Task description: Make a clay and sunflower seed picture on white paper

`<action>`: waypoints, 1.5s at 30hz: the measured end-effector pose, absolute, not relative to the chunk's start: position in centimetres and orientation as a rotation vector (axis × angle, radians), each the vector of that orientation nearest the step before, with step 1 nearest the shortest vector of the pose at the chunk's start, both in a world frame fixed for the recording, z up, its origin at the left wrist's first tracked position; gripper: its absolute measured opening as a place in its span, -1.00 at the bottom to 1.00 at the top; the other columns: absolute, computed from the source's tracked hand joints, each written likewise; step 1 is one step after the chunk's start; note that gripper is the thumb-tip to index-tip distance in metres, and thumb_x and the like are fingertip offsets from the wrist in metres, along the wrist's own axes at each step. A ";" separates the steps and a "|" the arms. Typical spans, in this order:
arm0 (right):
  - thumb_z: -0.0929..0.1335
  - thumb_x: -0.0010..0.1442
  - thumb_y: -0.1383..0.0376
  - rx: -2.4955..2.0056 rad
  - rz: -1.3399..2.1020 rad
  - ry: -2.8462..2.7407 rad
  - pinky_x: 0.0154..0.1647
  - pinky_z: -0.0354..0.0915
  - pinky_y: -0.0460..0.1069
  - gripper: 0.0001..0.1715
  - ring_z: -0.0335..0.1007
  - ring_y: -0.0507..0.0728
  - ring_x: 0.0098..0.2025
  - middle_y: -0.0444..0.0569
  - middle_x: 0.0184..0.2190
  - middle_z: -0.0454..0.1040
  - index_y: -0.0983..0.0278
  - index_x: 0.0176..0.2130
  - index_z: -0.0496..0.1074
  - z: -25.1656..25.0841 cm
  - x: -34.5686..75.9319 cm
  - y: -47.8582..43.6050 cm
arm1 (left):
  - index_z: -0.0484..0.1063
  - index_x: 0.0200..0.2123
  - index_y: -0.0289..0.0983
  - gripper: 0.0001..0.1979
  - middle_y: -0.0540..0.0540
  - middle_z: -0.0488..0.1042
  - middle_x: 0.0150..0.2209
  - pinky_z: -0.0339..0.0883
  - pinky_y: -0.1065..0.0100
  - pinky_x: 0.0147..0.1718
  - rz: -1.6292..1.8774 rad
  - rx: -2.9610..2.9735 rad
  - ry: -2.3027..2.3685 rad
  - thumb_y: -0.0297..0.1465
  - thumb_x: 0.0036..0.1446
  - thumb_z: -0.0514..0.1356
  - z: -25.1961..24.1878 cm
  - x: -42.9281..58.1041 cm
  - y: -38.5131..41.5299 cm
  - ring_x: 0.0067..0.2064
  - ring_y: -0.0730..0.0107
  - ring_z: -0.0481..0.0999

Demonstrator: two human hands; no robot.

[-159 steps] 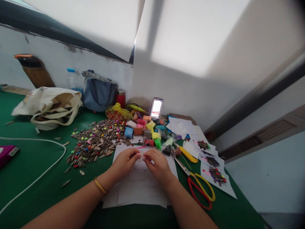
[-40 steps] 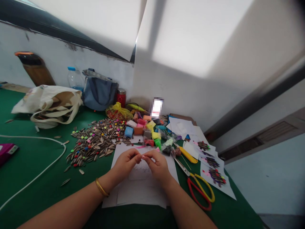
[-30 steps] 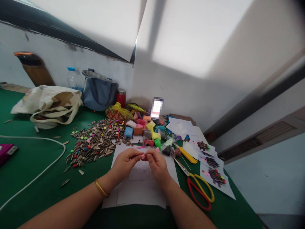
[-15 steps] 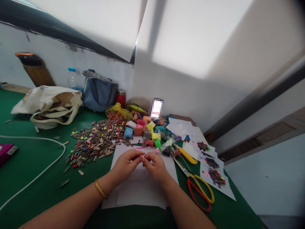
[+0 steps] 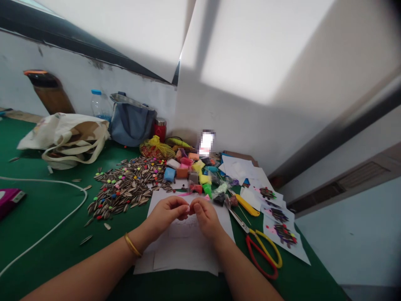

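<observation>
Over a white sheet of paper point(image 5: 184, 255) with a faint line drawing, my two hands meet at the fingertips. My left hand point(image 5: 169, 212), with a gold bangle at the wrist, is closed in a pinch. Beside it my right hand point(image 5: 205, 215) is also closed, its thumb against the curled fingers. Whatever sits between the fingertips is too small to make out. Just beyond the hands lie several colourful packs of modelling clay point(image 5: 205, 179). A heap of sunflower seeds point(image 5: 125, 188) mixed with small coloured balls spreads to the left.
Scissors point(image 5: 260, 251) with red and yellow handles and a yellow cutter point(image 5: 247, 205) lie to the right. Beyond them are papers with seed pictures point(image 5: 283, 234). A blue bag point(image 5: 131, 121), a cloth bag point(image 5: 75, 138) and a white cable point(image 5: 67, 217) occupy the left.
The fingertips of my two hands have shifted slightly, the right thumb now pointing more upward. The things on the table stay where they were.
</observation>
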State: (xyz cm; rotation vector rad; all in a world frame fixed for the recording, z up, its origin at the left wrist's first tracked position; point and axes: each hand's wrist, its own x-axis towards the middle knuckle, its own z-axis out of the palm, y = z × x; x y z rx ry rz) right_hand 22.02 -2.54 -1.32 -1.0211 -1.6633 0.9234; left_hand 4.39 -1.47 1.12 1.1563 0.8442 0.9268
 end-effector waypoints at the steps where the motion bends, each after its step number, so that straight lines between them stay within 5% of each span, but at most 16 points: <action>1: 0.21 0.33 -0.06 -1.030 0.937 -1.667 -0.35 0.27 -0.04 -0.52 0.38 0.07 -0.38 -0.07 -0.44 0.45 0.26 -0.34 0.38 -1.4 22.0 -2.5 | 0.49 -0.38 -0.31 -0.74 0.01 0.45 -0.50 0.30 0.39 -0.41 0.931 1.175 0.840 -0.23 -0.01 0.36 1.1 4.5 -1.5 -0.45 0.46 0.39; 12: 0.38 0.17 0.02 -1.219 0.810 -1.710 -0.38 0.21 -0.05 -0.64 0.30 0.06 -0.42 -0.11 -0.48 0.40 0.25 -0.41 0.38 -0.9 21.7 -2.6 | 0.53 -0.37 -0.34 -0.65 -0.09 0.52 -0.45 0.39 0.34 -0.35 0.884 1.215 0.875 -0.13 0.05 0.30 1.4 4.3 -1.8 -0.39 0.36 0.48; 18: 0.16 0.32 -0.13 -1.035 1.001 -1.585 -0.36 0.26 -0.04 -0.45 0.34 0.07 -0.39 -0.08 -0.44 0.41 0.25 -0.33 0.36 -1.7 21.7 -2.4 | 0.48 -0.40 -0.31 -0.72 -0.07 0.54 -0.40 0.40 0.36 -0.30 0.876 0.993 0.801 -0.20 0.01 0.37 1.0 4.3 -1.8 -0.34 0.37 0.52; 28: 0.41 0.16 0.08 -1.179 0.916 -1.658 -0.35 0.23 -0.05 -0.71 0.30 0.06 -0.39 -0.13 -0.45 0.40 0.24 -0.34 0.38 -1.5 21.5 -2.4 | 0.56 -0.30 -0.34 -0.62 -0.12 0.56 -0.36 0.42 0.31 -0.24 0.825 1.042 0.853 -0.13 -0.03 0.38 1.1 4.3 -1.6 -0.33 0.35 0.52; 34: 0.38 0.12 -0.14 -0.989 1.185 -1.464 -0.39 0.25 -0.04 -0.50 0.31 0.07 -0.42 -0.12 -0.45 0.39 0.23 -0.29 0.35 -1.6 21.5 -2.2 | 0.49 -0.36 -0.31 -0.67 -0.06 0.54 -0.42 0.41 0.35 -0.28 0.794 0.912 0.837 -0.18 -0.06 0.41 1.3 4.5 -1.8 -0.35 0.38 0.53; 37: 0.41 0.11 -0.09 -0.977 1.276 -1.427 -0.37 0.26 -0.04 -0.54 0.32 0.06 -0.40 -0.13 -0.42 0.38 0.23 -0.26 0.36 -1.7 21.4 -2.2 | 0.48 -0.35 -0.32 -0.64 -0.05 0.53 -0.43 0.40 0.37 -0.30 0.808 0.918 0.840 -0.17 -0.07 0.41 1.1 4.7 -1.8 -0.37 0.41 0.51; 45: 0.41 0.15 0.13 -1.173 0.839 -1.716 -0.26 0.27 -0.01 -0.76 0.34 0.09 -0.33 -0.08 -0.36 0.44 0.25 -0.27 0.44 -1.2 21.4 -2.6 | 0.46 -0.41 -0.32 -0.63 0.00 0.48 -0.45 0.41 0.33 -0.29 0.825 0.930 0.889 -0.16 -0.12 0.43 0.7 4.9 -1.9 -0.41 0.44 0.48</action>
